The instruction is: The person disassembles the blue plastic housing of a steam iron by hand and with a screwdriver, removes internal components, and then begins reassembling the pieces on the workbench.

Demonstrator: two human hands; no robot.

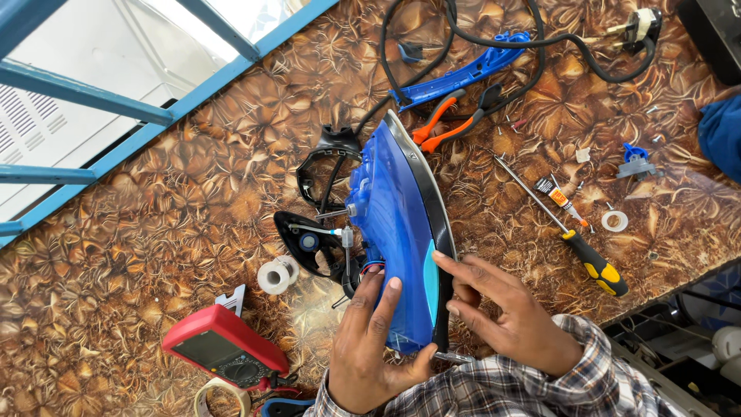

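On the table (pixel 154 232), between my hands, stands one blue iron (pixel 397 232), tipped on its edge with its dark soleplate rim facing right and its nose pointing away from me. Its black rear parts (pixel 320 208) hang open on the left, with wires showing. Around it I count one red meter (pixel 224 349), one white tape roll (pixel 275 276), one tape ring (pixel 221 398) at the lower edge, one orange-handled pliers (pixel 448 123), one blue handle shell (pixel 463 76), one black cord (pixel 494 31) with one plug (pixel 641 25), one screwdriver (pixel 571 232) with a yellow and black handle, one small glue tube (pixel 562 199), one small white ring (pixel 614 221) and one small blue part (pixel 636 162).

The table has a brown leaf-patterned glossy top. Beyond its far left edge run blue metal bars (pixel 85 96) over a pale surface.

My left hand (pixel 370 344) comes up from below, palm against the iron's blue side, fingers spread upward and thumb hooked under its heel; this grip is partly closed around the iron. My right hand (pixel 502 313) lies flat against the soleplate side, fingers extended, pressing without curling round.
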